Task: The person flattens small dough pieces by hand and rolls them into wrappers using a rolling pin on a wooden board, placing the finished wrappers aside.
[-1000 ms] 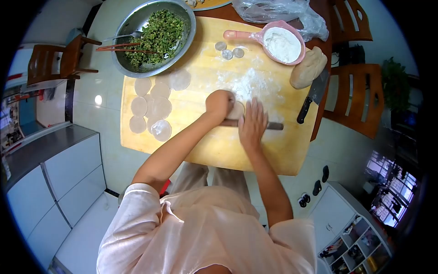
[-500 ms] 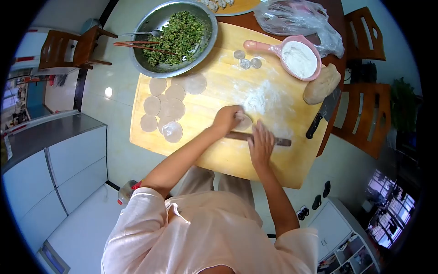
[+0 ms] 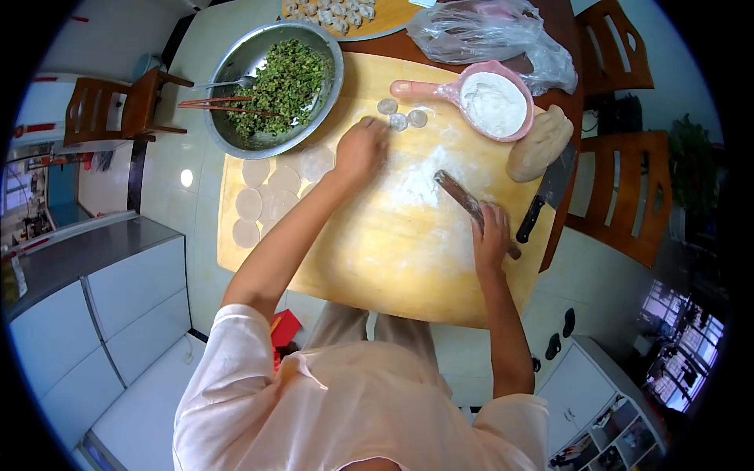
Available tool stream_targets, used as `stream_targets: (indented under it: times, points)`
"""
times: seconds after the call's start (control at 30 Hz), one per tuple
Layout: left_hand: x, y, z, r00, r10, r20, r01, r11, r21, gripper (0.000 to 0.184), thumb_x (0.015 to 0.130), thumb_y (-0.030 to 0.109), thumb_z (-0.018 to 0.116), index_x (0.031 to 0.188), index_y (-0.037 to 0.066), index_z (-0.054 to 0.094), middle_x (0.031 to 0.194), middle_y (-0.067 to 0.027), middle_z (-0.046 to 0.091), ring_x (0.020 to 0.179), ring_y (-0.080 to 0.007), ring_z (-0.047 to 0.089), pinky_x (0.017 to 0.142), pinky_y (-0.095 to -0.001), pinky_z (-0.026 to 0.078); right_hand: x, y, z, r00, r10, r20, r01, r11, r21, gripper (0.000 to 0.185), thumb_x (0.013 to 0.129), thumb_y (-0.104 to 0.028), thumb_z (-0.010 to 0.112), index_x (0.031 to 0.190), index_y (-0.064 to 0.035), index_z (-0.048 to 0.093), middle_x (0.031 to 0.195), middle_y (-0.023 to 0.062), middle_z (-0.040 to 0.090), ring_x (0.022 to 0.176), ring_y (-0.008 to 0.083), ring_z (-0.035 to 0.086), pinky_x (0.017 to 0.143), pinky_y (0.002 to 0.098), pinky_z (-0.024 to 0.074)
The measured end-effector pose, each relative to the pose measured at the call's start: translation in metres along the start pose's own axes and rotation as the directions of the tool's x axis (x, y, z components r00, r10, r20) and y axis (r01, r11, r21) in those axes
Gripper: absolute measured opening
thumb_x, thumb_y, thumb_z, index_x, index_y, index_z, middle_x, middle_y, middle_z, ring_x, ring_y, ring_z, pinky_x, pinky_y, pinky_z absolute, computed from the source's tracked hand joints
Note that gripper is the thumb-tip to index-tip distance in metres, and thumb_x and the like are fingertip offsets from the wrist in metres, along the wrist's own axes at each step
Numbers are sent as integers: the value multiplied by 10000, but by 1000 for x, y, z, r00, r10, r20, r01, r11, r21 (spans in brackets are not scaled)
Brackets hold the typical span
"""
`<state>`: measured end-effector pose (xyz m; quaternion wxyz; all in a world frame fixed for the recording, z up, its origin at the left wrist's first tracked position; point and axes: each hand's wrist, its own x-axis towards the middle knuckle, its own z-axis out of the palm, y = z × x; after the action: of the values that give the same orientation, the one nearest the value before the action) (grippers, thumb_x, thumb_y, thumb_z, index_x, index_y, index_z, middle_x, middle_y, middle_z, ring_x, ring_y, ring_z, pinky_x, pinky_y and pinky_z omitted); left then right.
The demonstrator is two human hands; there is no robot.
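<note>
My left hand (image 3: 363, 149) is over the upper middle of the wooden board, beside the small flattened dough discs (image 3: 398, 122). Its fingers are blurred and partly turned away, so what they hold, if anything, does not show. On the right of the board, my right hand (image 3: 492, 234) is closed round a dark wooden rolling pin (image 3: 458, 191), which lies at a slant. Loose flour (image 3: 428, 179) is spread between the hands. Thin round dough wrappers (image 3: 249, 204) lie overlapping at the left, some hidden behind my left forearm.
A metal bowl (image 3: 336, 94) of chopped green filling holds chopsticks (image 3: 212, 103) and a spoon. A pink scoop (image 3: 424, 89) of flour, a dough lump (image 3: 540, 145) and a knife (image 3: 530, 219) are at the right. Behind lie a plastic bag (image 3: 479, 31) and a tray of dumplings (image 3: 338, 12).
My left hand has moved up and left, away from the wrapper at the rolling pin. My right hand has shifted right, turning the pin to a slant. That wrapper is gone from its spot.
</note>
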<state>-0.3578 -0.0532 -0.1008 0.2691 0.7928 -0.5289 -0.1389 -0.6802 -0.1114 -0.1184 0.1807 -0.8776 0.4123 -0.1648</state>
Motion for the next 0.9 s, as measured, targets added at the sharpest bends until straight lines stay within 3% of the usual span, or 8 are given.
stream_targets:
  times: [0.07,0.2,0.3,0.47,0.57,0.6,0.8,0.9]
  points:
    - [24,-2,24,986,99,-136,-105,994,-38,211,823,98,608,1024,68,660,1040,-131,625,939,-358,602,809,-441,490,1,3,1,998,-4,60,4,1000,-9,405,797,-67,682,1191,-43,593,1143,152,582,1063,372,533,916,452,430]
    - [47,0,39,978,205,37,-208,967,147,136,831,125,543,885,51,644,987,-132,615,909,-334,618,759,-455,511,-24,0,-10,978,-68,200,70,998,-3,432,764,-62,714,1180,-49,599,1152,142,587,1067,355,541,920,451,432]
    - [49,2,33,996,24,87,-46,966,254,115,824,103,575,888,55,658,1001,-130,624,867,-346,614,752,-462,501,-50,8,-19,994,-84,73,87,996,-27,402,761,-77,718,1148,-47,612,1133,127,599,1059,338,553,917,450,440]
    - [8,30,18,991,10,133,11,988,-155,106,758,101,643,809,52,722,787,-187,674,729,-326,648,685,-421,498,-68,2,-19,990,-108,91,109,994,-7,325,769,-72,691,1089,-49,636,1073,97,614,1042,289,572,906,429,454]
    - [-52,53,52,879,83,469,203,826,-525,202,727,16,693,908,102,720,826,-135,692,710,-230,646,673,-352,501,-73,-20,-10,949,-256,184,252,967,41,298,779,-92,677,1074,-56,644,1039,80,619,1030,259,577,910,412,449]
    - [-64,74,46,807,83,584,217,879,-425,214,777,-54,691,970,38,696,856,-70,704,751,-131,624,707,-322,527,-77,-26,-7,943,-280,177,274,960,61,292,784,-99,675,1071,-55,645,1033,77,619,1026,257,577,912,411,446]
    - [-109,89,75,935,152,320,-61,959,-277,119,748,69,662,860,40,633,823,-191,634,768,-384,612,685,-436,498,-78,-48,-7,980,-128,150,129,992,7,448,840,-192,649,1249,-30,562,1320,142,528,1256,323,458,1021,505,360]
    - [-105,90,74,894,177,411,-116,979,-168,95,748,100,636,831,56,652,825,-200,638,804,-392,621,693,-469,491,-45,-57,14,997,-6,74,19,985,-169,492,856,-185,621,1309,-26,517,1424,156,459,1325,338,401,1055,524,324]
